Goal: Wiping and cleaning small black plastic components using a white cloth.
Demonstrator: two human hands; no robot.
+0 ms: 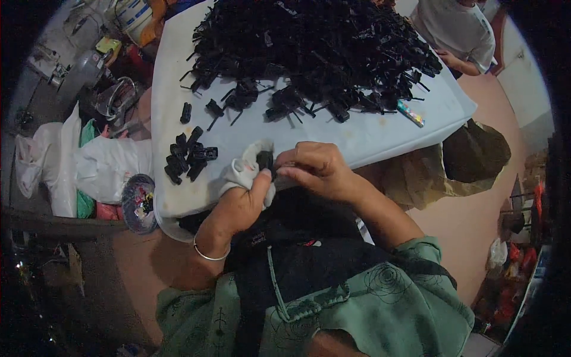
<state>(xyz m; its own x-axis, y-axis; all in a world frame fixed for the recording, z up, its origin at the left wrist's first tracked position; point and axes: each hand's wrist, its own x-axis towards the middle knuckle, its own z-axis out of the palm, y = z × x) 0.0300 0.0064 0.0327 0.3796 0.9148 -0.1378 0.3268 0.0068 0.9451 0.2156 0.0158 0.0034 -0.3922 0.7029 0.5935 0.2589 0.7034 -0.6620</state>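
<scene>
My left hand (241, 205) is closed on a white cloth (239, 173) and a small black plastic part (265, 159), near the front edge of the table. The cloth wraps round the fingers. Close beside it, my right hand (315, 169) pinches at the part's right side; whatever lies between its fingertips is too small to make out. A large heap of black plastic parts (303, 53), many with thin stems, covers the far half of the table. To the left of my hands lies a small cluster of black parts (189, 156) without visible stems.
The white-covered table (380, 134) carries a shiny multicoloured tube (410, 113) at its right. White sacks (113, 166) and a round bowl (140, 202) stand to the left. A brown paper sack (443, 169) sits at the right. Another person (458, 33) is at the far right corner.
</scene>
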